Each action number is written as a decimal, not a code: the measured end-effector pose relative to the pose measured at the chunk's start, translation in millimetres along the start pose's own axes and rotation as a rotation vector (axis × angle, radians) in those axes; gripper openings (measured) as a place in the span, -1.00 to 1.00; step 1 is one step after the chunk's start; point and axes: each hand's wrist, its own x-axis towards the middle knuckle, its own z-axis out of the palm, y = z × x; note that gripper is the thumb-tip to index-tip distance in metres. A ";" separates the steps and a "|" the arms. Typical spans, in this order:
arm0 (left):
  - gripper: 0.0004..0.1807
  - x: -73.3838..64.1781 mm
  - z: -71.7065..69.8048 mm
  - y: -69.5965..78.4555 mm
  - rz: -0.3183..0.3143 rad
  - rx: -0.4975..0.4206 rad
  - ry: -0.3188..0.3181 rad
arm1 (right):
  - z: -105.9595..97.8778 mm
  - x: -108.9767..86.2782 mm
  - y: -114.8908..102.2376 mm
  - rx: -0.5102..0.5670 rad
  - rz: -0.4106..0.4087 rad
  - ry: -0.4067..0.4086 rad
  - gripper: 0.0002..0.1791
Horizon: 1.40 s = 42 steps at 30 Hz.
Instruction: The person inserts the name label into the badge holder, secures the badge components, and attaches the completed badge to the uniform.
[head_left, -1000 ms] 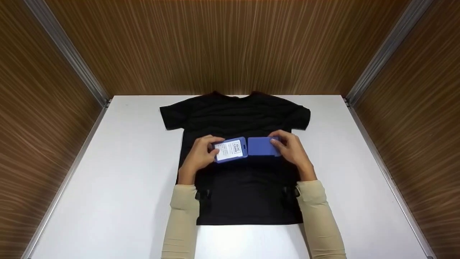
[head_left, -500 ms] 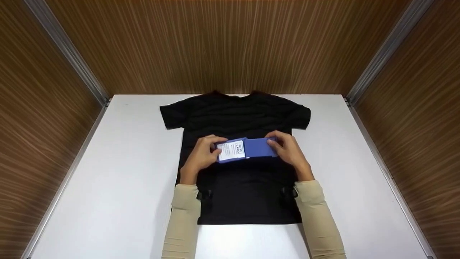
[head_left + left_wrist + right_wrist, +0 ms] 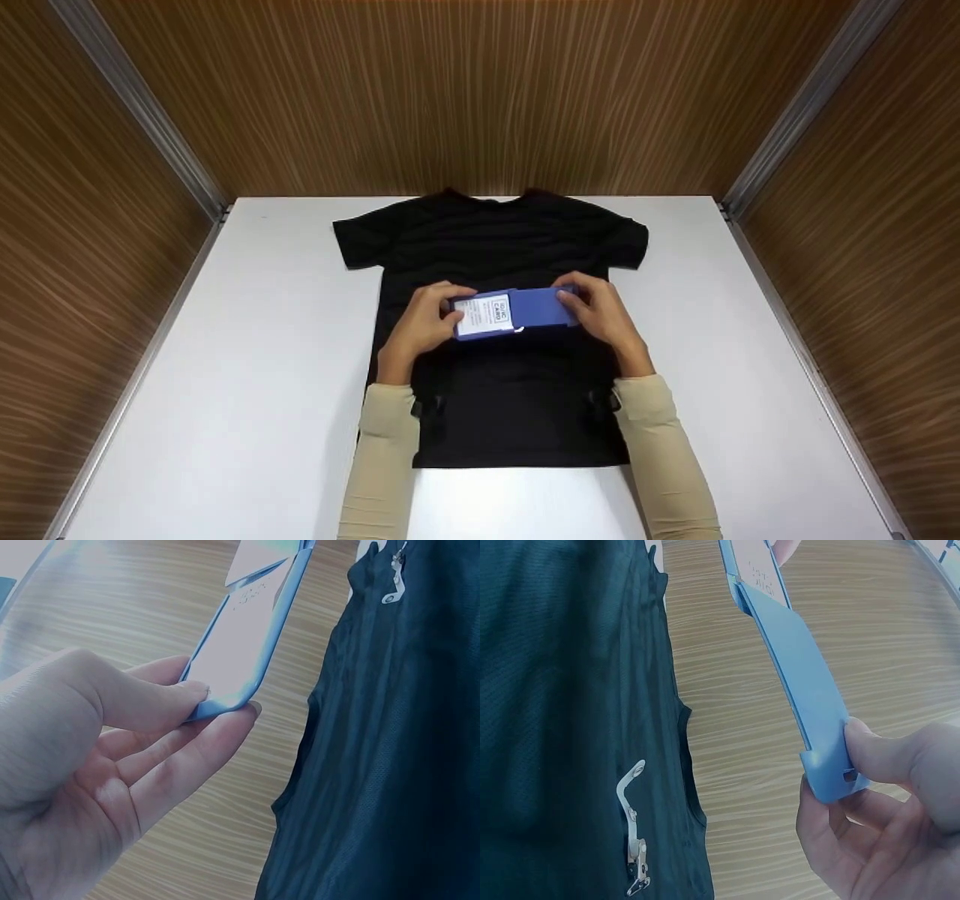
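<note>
My left hand [image 3: 424,319] pinches the outer end of a blue ID card holder [image 3: 274,637] with a white printed card [image 3: 482,315] showing in it. My right hand [image 3: 600,311] grips the far end of a plain blue cover [image 3: 534,307] between thumb and fingers. The cover's inner end overlaps the holder's edge, so the two parts form one long strip. Both are held above a black T-shirt [image 3: 517,405]. A whitish strap with a metal clip [image 3: 632,829] shows against the shirt in both wrist views; the head view shows only a small white bit below the joint.
The T-shirt lies spread on a white table [image 3: 277,337], neck toward the back wall. Wood-grain panels [image 3: 480,97] enclose the back and both sides, with metal rails [image 3: 142,112] at the corners.
The right hand has moved slightly left and the left hand slightly right. The blue cover, apart from the holder before, now overlaps its edge. Little differs over the last half second.
</note>
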 end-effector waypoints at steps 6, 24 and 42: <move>-0.59 -0.8 -0.7 -1.5 -0.011 -0.003 -0.002 | 2.4 1.2 -0.2 -0.024 -0.008 -0.010 -0.89; -0.58 -4.3 -0.7 -2.8 -0.008 0.012 0.009 | 6.2 0.7 0.6 -0.024 -0.008 -0.032 -0.89; -0.60 -1.1 -0.4 -1.0 0.012 0.006 0.026 | 0.1 -0.2 2.3 0.008 0.000 -0.001 -0.89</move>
